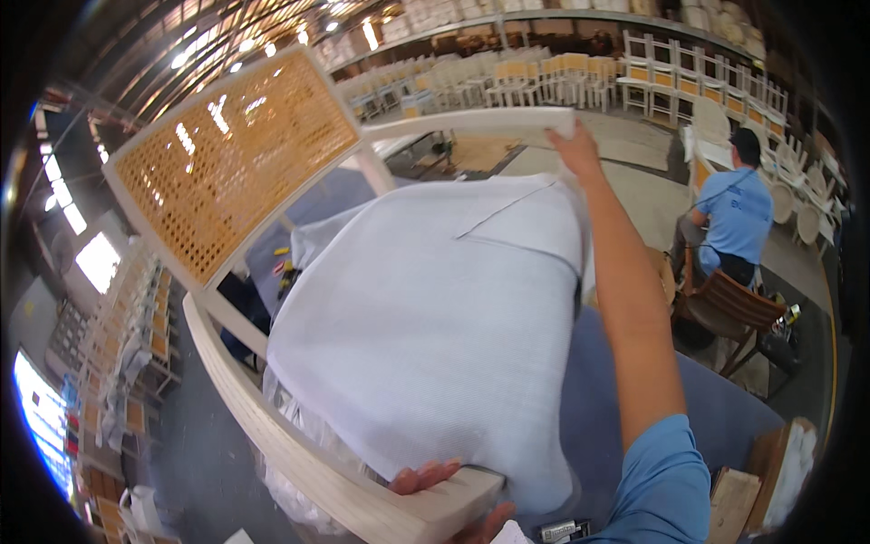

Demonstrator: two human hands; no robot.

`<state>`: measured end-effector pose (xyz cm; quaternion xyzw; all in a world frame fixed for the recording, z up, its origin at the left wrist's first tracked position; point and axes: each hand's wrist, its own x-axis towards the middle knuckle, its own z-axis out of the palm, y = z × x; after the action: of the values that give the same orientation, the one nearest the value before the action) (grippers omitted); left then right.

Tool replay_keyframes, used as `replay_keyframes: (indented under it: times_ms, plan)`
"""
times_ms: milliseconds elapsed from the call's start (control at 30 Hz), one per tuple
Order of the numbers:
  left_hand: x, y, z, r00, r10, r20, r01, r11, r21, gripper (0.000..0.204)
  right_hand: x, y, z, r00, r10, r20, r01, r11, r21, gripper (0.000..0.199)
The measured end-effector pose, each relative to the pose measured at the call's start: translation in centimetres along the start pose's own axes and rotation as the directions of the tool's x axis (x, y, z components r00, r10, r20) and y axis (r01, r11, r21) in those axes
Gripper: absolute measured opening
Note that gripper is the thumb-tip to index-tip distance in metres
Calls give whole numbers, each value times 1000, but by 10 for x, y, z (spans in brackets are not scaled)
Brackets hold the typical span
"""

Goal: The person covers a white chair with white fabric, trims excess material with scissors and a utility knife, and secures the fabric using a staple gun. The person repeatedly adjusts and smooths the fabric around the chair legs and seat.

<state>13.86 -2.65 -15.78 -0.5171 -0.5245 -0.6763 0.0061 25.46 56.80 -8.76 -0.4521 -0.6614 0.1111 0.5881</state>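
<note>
- Grips the front end of the near armrest (313,467) with the left hand (426,477), fingers bent over the inner side — palm mostly hidden behind the wood.
- Reaches across with the right hand (575,150), closed around the front end of the far armrest (480,122).
- Holds a whitish chair (237,322) between both hands, with its cane back panel (240,154) farther out, left of the right hand.
- Between the hands, covers the seat with a pale cloth (426,317); shows a thin dark line (503,211) just below the right hand.
- Left of the left hand, under the near armrest: crumpled clear plastic (294,503).
- Below the right forearm: a blue-grey surface (716,399).
- Right of the right hand: a seated person (739,213) in blue — beside a brown chair (739,304).
- Beyond the right hand: rows of pale chairs (535,82).
</note>
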Motion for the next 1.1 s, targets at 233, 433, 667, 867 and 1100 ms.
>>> replay_keyframes:
  times_ms: [233,433,667,867,1100]
  plan:
    - [-2,-2,-29,973,54,-224,-36,996,85,105,-58,-33,-14,994,27,103,-40,992,122,53]
    - [39,-23,-111,896,6,-445,26,998,64,95,-121,-26,-134,985,-123,-120,114,990,-81,59]
    - [171,-170,-221,868,173,-465,-25,951,308,51,-287,-184,-204,987,68,-147,-37,978,205,46]
    - [294,-292,-226,969,-1,-248,85,940,331,60,-392,-272,-172,919,218,-328,-131,955,266,53]
    - [444,-447,-256,992,-69,107,4,858,514,92,-483,-408,-116,997,3,-78,25,938,347,29]
